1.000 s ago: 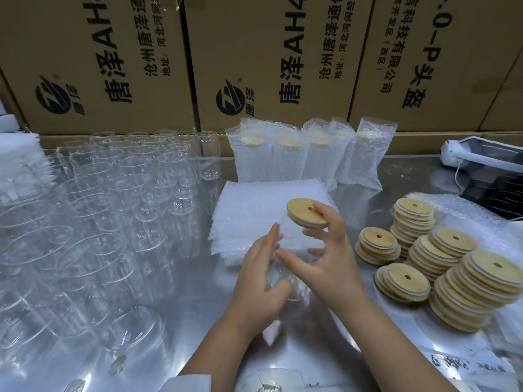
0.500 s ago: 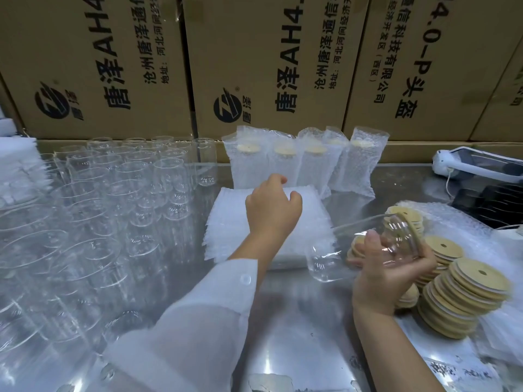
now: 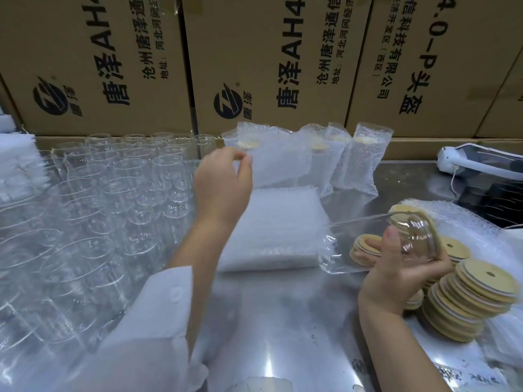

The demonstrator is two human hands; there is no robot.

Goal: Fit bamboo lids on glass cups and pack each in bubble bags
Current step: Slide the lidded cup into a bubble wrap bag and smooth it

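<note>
**Bag in one hand, lidded cup in the other**

The step in hand appears to be the bagging. The left hand (image 3: 223, 190), upper centre of the frame, pinches a corner of one bubble bag (image 3: 278, 165) between thumb and forefinger, with the other fingers loosely curled behind. The bag hangs blurred above the flat stack of bags (image 3: 271, 236) in the middle of the metal table (image 3: 283, 335), and whether its mouth is open cannot be told.

At the right of the frame, the right hand (image 3: 396, 275) grips a glass cup (image 3: 348, 247) lying on its side in the air. Its base points toward the stack of bags, and the fingers are curled round its far end with the thumb pressed on the glass. A bamboo lid (image 3: 432, 232) seems to be seated on that end, though the hand hides part of it.

Piles of loose lids (image 3: 486, 284) sit just behind and below this hand. Rows of empty glasses (image 3: 119, 188) fill the left side. Several packed cups (image 3: 362, 162) stand in the upper centre, against cardboard boxes (image 3: 268, 52).

The next move probably calls for bringing bag and cup together. The bag's mouth must be spread wide enough for the base to enter, and then the cup slid fully in. The thin film may cling or fold shut, so the pinch likely needs help from a second finger.
</note>
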